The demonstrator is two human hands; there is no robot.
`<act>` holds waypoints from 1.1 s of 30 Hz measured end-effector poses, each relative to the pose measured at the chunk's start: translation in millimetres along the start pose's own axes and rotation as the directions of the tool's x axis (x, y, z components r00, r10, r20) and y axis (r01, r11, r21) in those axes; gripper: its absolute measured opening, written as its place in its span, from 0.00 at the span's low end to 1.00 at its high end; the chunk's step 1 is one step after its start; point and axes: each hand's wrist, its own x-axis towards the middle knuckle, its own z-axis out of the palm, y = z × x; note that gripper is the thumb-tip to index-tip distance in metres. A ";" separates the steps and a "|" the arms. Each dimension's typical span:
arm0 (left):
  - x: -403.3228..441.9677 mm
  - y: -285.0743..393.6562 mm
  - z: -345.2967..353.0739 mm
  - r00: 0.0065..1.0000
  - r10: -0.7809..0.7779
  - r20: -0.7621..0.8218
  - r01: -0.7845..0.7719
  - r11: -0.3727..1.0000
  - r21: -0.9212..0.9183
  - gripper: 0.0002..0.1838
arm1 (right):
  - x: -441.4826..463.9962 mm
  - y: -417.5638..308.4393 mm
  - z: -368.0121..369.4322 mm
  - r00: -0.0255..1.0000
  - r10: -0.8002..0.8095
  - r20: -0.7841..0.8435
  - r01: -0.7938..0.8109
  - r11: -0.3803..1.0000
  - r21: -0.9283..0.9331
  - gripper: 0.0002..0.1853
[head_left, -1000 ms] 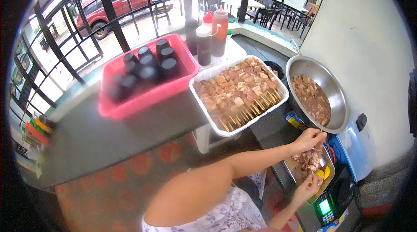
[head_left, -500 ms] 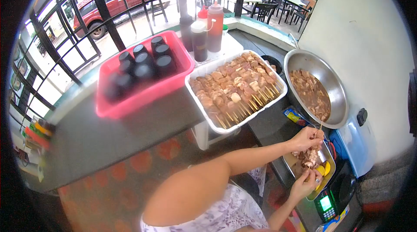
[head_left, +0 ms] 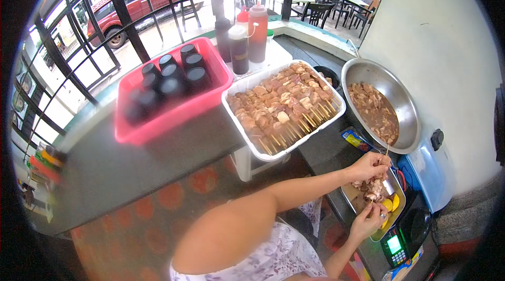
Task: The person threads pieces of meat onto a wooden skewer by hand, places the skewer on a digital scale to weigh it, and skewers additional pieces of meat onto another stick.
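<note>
My left hand [head_left: 372,166] is closed around a piece of meat [head_left: 385,160], and the thin tip of a bamboo skewer [head_left: 388,149] sticks out past it. Just below, my right hand [head_left: 368,222] pinches the skewer's other end, with a ring on one finger. Pieces of raw meat [head_left: 374,189] show between the hands; which are on the stick and which lie beneath, I cannot tell. Under both hands is a metal tray [head_left: 401,199] with yellow pieces [head_left: 394,202] at one side. A big steel bowl [head_left: 407,107] beyond holds meat in brown marinade.
A white tray [head_left: 231,118] of stacked meat skewers stands left of the bowl. Farther left are a pink basin [head_left: 158,136] of black cups and several sauce bottles [head_left: 258,34]. A card terminal [head_left: 395,247] and a blue-tinted lid [head_left: 434,176] flank the metal tray.
The view has shifted slightly. Both hands keep nearly the same place and hold on the skewer and meat.
</note>
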 end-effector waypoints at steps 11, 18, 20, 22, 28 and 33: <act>-0.1 2.6 -1.2 1.000 0.003 0.025 -0.004 0.999 0.042 0.10 | 0.6 -1.2 -0.1 1.000 0.004 0.009 -0.004 1.000 -0.018 0.07; -0.4 2.9 -0.8 1.000 0.028 0.010 -0.028 0.999 0.026 0.10 | 0.6 0.2 0.9 1.000 -0.001 0.015 0.002 0.999 -0.032 0.06; -2.7 9.1 0.5 1.000 0.008 0.012 -0.008 0.999 0.040 0.10 | 0.4 0.7 1.1 1.000 -0.002 0.014 0.003 1.000 -0.020 0.06; -3.5 12.0 0.9 1.000 -0.012 0.013 0.011 0.998 0.054 0.09 | 0.1 0.1 1.2 1.000 -0.004 0.009 0.004 1.000 -0.024 0.06; -0.1 2.3 -2.2 0.998 0.043 0.047 -0.044 0.999 0.011 0.08 | 0.4 -3.8 0.1 1.000 -0.008 -0.013 0.008 1.000 -0.022 0.06; -1.3 6.3 -1.5 0.999 0.004 0.039 -0.005 1.000 0.023 0.09 | 0.4 -4.1 0.4 1.000 -0.008 -0.023 0.008 1.000 -0.022 0.06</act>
